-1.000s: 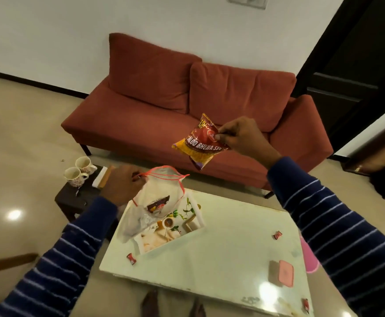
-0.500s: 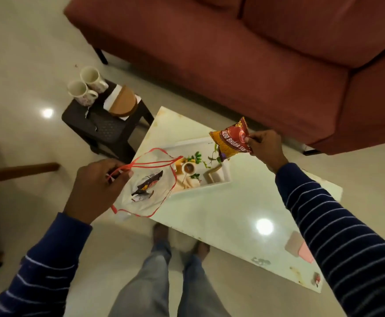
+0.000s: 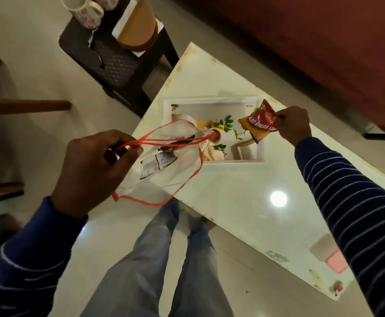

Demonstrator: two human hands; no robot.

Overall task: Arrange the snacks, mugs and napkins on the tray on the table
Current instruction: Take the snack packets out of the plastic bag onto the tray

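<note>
While closed: hands (image 3: pixel 91 172) on bag (image 3: pixel 171 170), packet (image 3: pixel 259 124).

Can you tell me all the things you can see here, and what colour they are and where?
Table: one, white, glossy, centre.
Tray: one, white with a leaf print, on the table.
Snack packet: one, red and yellow, held over the tray.
Clear bag: one, see-through with red edging, over the table's near edge, small packets inside.
Mugs: two, white, on the stool.
Stool: one, dark, left of the table.
Napkins: white, under a brown round piece on the stool.
Sofa: one, red, behind the table.
Left hand: grips the bag's red edge.
Right hand: pinches the snack packet.
</note>
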